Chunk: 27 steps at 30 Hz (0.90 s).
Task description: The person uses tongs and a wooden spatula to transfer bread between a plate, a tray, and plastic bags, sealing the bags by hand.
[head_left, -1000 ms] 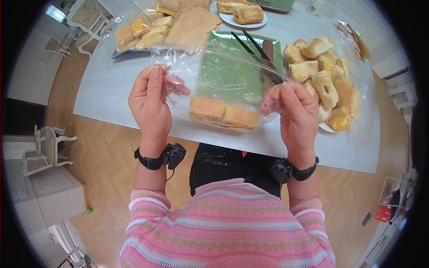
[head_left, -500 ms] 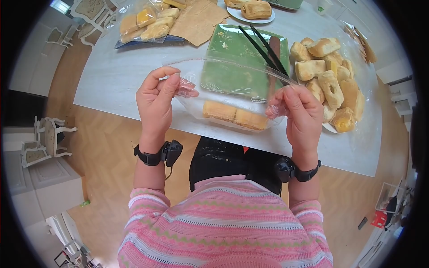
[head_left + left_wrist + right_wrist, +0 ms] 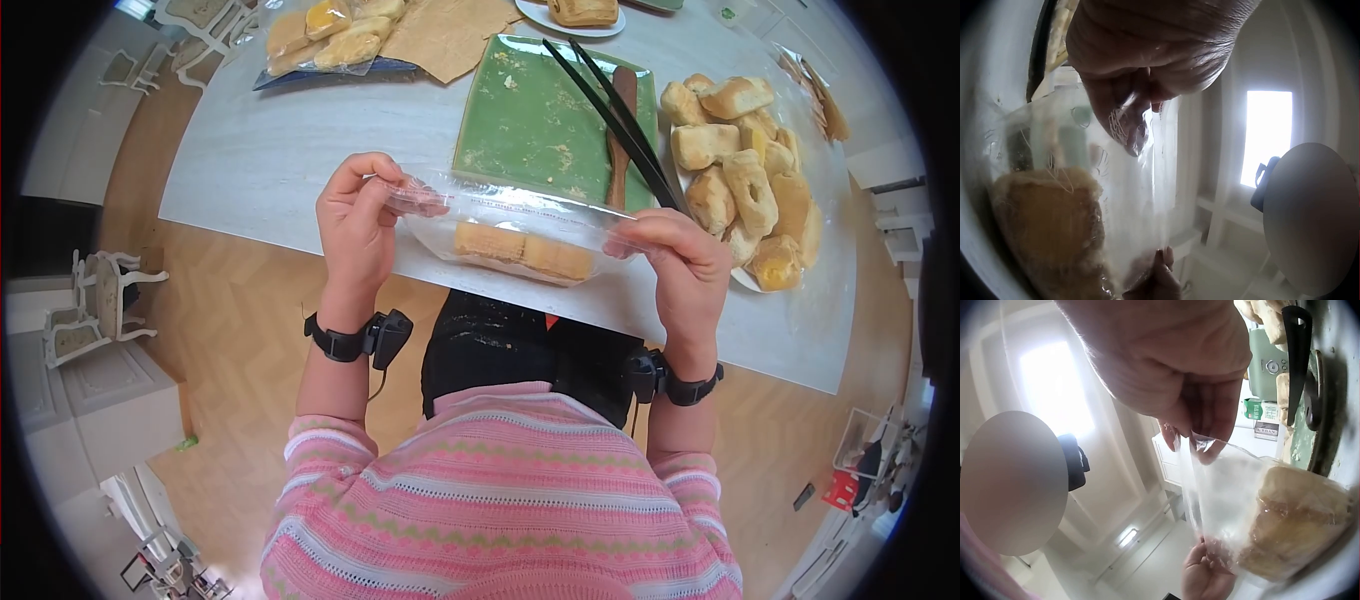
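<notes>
A clear plastic bag (image 3: 480, 200) with white printing is stretched between both hands near the table's front edge. Two golden bread pieces (image 3: 555, 260) lie side by side in its bottom. The left hand (image 3: 355, 235) pinches one upper corner between thumb and fingers. At the opposite corner, the right hand (image 3: 690, 280) grips the plastic the same way. In the right wrist view, the bread (image 3: 1297, 519) shows through the plastic below the right hand's fingertips. The left wrist view shows a browned bread face (image 3: 1054, 219) inside the bag.
Beyond the bag is a green square plate (image 3: 540, 120) with crumbs, black tongs (image 3: 625, 125) and a brown wooden utensil (image 3: 620, 165). Bread rolls (image 3: 745, 190) are heaped at the right. Bagged bread (image 3: 340, 35) and brown paper (image 3: 445, 40) lie at the far left.
The bag's upper edge has come down toward the person and folded over, uncovering more of the green plate. Both hands have shifted slightly right, still pinching the corners.
</notes>
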Available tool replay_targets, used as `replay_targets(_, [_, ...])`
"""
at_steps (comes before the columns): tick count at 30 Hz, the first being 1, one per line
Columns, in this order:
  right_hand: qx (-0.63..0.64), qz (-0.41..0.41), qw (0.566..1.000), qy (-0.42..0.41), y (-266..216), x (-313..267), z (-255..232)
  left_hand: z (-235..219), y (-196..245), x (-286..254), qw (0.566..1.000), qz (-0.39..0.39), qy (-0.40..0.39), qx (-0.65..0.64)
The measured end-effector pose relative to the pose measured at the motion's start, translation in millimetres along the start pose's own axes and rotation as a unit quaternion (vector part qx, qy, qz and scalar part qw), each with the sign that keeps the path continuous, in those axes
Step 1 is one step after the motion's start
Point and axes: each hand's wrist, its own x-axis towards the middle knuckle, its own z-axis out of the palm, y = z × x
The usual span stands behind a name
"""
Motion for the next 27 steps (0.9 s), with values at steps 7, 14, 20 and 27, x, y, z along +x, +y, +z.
replay_targets(7, [-0.104, -0.043, 0.993, -0.040, -7, -1, -5, 17, 7, 1, 0.997, -0.024, 0.025, -0.072])
replay_targets(14, [-0.095, 0.003, 0.995, -0.024, -15, -5, -8, 21, -2, -4, 0.992, 0.043, 0.063, 0.098])
replay_targets(20, [-0.094, -0.082, 0.990, 0.061, -42, -3, 7, 19, 0, -13, 0.988, 0.116, 0.031, 0.093])
replay_targets(27, [-0.407, -0.191, 0.891, -0.064, -67, 19, 63, 34, 9, -24, 0.975, 0.191, -0.047, 0.101])
